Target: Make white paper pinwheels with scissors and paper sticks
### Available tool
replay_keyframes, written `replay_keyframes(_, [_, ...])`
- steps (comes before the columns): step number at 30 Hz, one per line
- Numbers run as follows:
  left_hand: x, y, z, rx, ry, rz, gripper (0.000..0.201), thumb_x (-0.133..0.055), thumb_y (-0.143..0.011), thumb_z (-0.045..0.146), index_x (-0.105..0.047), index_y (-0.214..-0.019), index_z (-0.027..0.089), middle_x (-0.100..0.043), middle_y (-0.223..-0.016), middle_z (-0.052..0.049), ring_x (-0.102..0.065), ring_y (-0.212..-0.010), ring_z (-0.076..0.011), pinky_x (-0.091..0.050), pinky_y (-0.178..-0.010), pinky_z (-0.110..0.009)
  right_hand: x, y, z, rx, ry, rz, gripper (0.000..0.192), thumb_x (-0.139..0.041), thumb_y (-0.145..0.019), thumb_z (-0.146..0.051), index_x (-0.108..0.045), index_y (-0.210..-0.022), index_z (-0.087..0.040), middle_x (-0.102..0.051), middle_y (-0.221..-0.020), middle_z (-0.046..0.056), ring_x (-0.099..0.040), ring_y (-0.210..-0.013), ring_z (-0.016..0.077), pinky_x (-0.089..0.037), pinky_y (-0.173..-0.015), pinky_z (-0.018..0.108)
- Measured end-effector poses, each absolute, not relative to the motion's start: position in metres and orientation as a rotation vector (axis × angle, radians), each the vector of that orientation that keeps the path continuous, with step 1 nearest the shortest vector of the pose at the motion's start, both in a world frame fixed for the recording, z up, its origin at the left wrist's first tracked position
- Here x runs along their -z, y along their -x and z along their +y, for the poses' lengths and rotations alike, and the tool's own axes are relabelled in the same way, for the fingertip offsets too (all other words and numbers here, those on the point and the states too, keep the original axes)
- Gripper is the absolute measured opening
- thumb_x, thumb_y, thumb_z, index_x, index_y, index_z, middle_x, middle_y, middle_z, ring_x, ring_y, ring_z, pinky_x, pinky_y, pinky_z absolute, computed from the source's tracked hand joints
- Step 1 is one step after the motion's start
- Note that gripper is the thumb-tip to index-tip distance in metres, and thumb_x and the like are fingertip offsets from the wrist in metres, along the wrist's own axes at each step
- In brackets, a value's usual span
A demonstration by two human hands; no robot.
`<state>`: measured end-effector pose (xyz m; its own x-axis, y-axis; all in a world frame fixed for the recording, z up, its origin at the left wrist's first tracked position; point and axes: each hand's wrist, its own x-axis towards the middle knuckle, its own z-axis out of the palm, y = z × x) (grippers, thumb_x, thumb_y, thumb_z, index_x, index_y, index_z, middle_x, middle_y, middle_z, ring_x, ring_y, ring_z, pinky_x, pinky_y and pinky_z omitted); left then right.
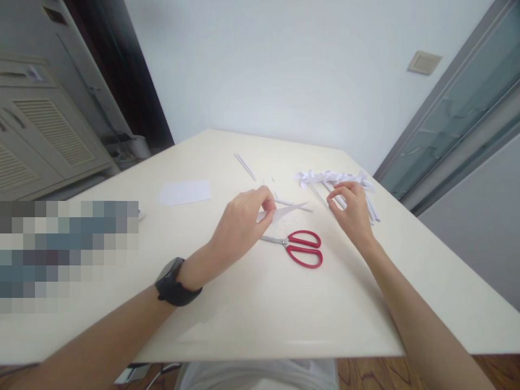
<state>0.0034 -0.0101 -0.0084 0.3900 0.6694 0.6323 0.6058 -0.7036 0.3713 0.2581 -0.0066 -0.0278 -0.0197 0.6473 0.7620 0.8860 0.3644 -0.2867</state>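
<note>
Between thumb and fingers, my left hand (246,216) pinches a pointed piece of thin white paper (284,211) above the table. My right hand (351,211) is raised to the right of it, thumb and index fingertips close together; whether anything small is between them cannot be made out. Red-handled scissors (304,249) lie just below the paper, handles to the right, blade tips hidden by my left hand. A rolled white paper stick (306,209) lies behind the paper. Several white paper pinwheels (329,176) on rolled sticks lie beyond my right hand, which partly hides them.
White paper sheets (187,192) lie on the cream table (244,325), left of my hands. Two thin paper sticks (245,166) and small paper scraps lie toward the back. A blurred-out patch (65,254) covers the left side. A wall (284,70) stands behind the table.
</note>
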Motion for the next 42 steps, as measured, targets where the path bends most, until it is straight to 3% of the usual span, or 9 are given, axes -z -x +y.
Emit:
replay_keyframes(7, [0.013, -0.009, -0.014, -1.162, -2.622, 1.104, 0.009, -0.046, -0.082, 0.012, -0.048, -0.078, 0.019, -0.061, -0.079, 0.002, -0.055, -0.073, -0.0138, -0.04, -0.07, -0.027, 0.018, -0.208, -0.038, 0.145, 1.147, -1.97, 0.014, -0.06, -0.082, -0.024, -0.057, -0.095, -0.022, -0.051, -0.113, 0.009, -0.047, -0.11, 0.0235, -0.038, -0.096, 0.04])
replay_keyframes(11, [0.02, -0.013, -0.017, -1.144, -2.645, 1.037, 0.009, -0.045, -0.085, 0.015, -0.048, -0.078, 0.019, -0.061, -0.078, 0.002, -0.055, -0.072, -0.0132, -0.04, -0.071, -0.027, 0.027, -0.192, -0.043, 0.106, 1.15, -2.064, 0.004, -0.055, -0.085, -0.02, -0.058, -0.087, -0.022, -0.051, -0.113, 0.009, -0.047, -0.109, 0.0238, -0.041, -0.092, 0.04])
replay_keyframes(23, [-0.001, 0.013, 0.009, -1.143, -2.539, 1.295, 0.006, -0.05, -0.078, 0.014, -0.051, -0.078, 0.02, -0.064, -0.084, 0.0, -0.059, -0.079, -0.0171, -0.042, -0.073, -0.03, 0.02, -0.216, -0.032, 0.119, 1.184, -1.912, 0.007, -0.056, -0.082, -0.015, -0.055, -0.079, -0.021, -0.054, -0.106, 0.007, -0.05, -0.103, 0.023, -0.04, -0.09, 0.039])
replay_keyframes(25, [-0.002, 0.02, 0.017, -1.175, -2.45, 1.356, 0.005, -0.053, -0.076, 0.015, -0.051, -0.078, 0.02, -0.064, -0.084, -0.001, -0.061, -0.083, -0.0187, -0.043, -0.076, -0.032, 0.018, -0.219, -0.032, 0.0, 1.18, -1.847, 0.006, -0.057, -0.082, -0.017, -0.056, -0.078, -0.021, -0.055, -0.103, 0.006, -0.051, -0.101, 0.0217, -0.04, -0.089, 0.038])
replay_keyframes(28, [0.0, 0.021, 0.023, -1.135, -2.228, 1.178, 0.01, -0.057, -0.075, 0.02, -0.052, -0.084, 0.019, -0.065, -0.086, -0.002, -0.062, -0.087, -0.0187, -0.046, -0.082, -0.034, 0.015, -0.215, -0.034, -0.429, 1.167, -1.729, 0.005, -0.056, -0.084, -0.023, -0.056, -0.08, -0.021, -0.056, -0.092, 0.003, -0.055, -0.089, 0.0177, -0.044, -0.08, 0.033])
replay_keyframes(33, [0.001, 0.01, 0.014, -0.798, -1.833, 0.648, 0.041, -0.063, -0.075, 0.022, -0.05, -0.114, 0.021, -0.062, -0.11, -0.007, -0.061, -0.099, -0.0204, -0.05, -0.079, -0.032, 0.014, -0.205, -0.039, -1.099, 1.092, -1.544, 0.014, -0.059, -0.083, -0.031, -0.056, -0.079, -0.018, -0.055, -0.079, 0.0, -0.052, -0.07, 0.0118, -0.039, -0.063, 0.024])
replay_keyframes(37, [-0.005, 0.009, 0.005, -0.725, -1.748, 0.482, 0.049, -0.064, -0.077, 0.023, -0.048, -0.123, 0.024, -0.053, -0.129, -0.009, -0.054, -0.113, -0.0247, -0.048, -0.084, -0.033, 0.016, -0.204, -0.041, -1.283, 1.029, -1.479, 0.016, -0.061, -0.083, -0.031, -0.055, -0.077, -0.017, -0.053, -0.073, -0.001, -0.047, -0.065, 0.0093, -0.033, -0.057, 0.022])
replay_keyframes(42, [-0.006, 0.01, 0.002, -0.67, -1.69, 0.337, 0.052, -0.061, -0.078, 0.02, -0.047, -0.127, 0.024, -0.048, -0.136, -0.01, -0.049, -0.119, -0.0271, -0.045, -0.09, -0.036, 0.015, -0.203, -0.041, -1.386, 0.972, -1.414, 0.015, -0.061, -0.082, -0.03, -0.056, -0.077, -0.018, -0.053, -0.078, -0.001, -0.047, -0.066, 0.0087, -0.03, -0.056, 0.021])
